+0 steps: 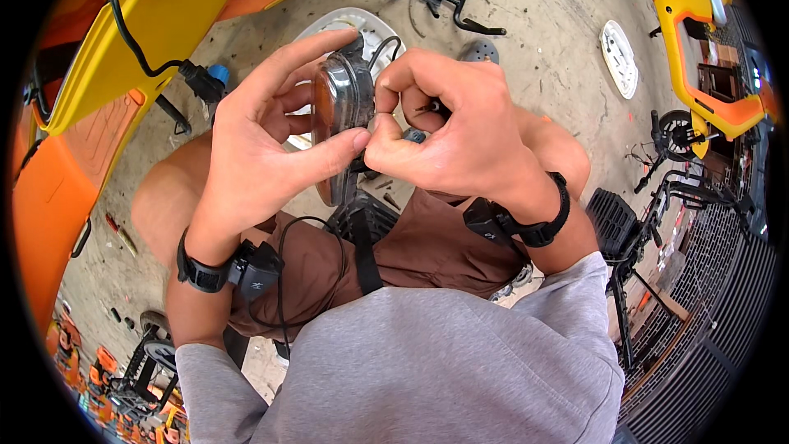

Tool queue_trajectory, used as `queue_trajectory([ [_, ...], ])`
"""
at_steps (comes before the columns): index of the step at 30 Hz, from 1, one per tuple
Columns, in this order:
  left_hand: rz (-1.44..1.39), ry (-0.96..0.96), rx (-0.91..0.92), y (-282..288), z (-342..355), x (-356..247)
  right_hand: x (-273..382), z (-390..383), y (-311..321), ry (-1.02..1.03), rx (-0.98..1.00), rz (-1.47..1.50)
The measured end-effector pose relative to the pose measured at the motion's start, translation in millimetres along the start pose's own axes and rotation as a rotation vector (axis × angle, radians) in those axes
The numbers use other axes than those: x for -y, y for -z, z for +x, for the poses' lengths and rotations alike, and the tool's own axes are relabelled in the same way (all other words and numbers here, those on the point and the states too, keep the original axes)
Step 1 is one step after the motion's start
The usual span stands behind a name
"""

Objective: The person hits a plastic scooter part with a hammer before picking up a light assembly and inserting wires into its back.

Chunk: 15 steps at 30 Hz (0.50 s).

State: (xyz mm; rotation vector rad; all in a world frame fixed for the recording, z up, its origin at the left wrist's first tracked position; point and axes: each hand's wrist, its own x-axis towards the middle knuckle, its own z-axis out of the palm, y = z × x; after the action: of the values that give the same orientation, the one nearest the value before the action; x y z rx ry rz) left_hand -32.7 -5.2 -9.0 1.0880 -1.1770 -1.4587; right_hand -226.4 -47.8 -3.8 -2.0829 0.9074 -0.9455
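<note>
An oblong lamp unit (333,107), with a clear glossy rim, an orange lens and a black cable, is held upright between my hands above my lap. My left hand (267,148) grips it from the left, thumb across its lower part and fingers round the top. My right hand (444,123) is closed at its right side, thumb and index finger pinched by the rim; what they pinch is hidden. A dark object shows among the curled fingers. A white oval plastic piece (370,25) lies on the floor behind the lamp.
Yellow and orange vehicle panels (82,140) stand at left, a yellow-orange frame (690,74) at right. On the floor (534,41) are a black tube bracket (427,0), a second white piece (619,62), a grey clog (481,53) and tools (123,237). Black frames (625,230) stand right.
</note>
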Motion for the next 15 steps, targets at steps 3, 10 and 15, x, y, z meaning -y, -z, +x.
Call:
queue_trajectory([
  [3,0.006,-0.001,0.002,1,1,0,1,0,2,-0.006,-0.011,-0.020],
  [10,-0.067,0.001,-0.028,3,2,-1,2,2,12,-0.090,-0.043,0.013],
  [15,-0.076,0.011,-0.032,4,1,-3,2,1,6,0.004,0.002,-0.014],
])
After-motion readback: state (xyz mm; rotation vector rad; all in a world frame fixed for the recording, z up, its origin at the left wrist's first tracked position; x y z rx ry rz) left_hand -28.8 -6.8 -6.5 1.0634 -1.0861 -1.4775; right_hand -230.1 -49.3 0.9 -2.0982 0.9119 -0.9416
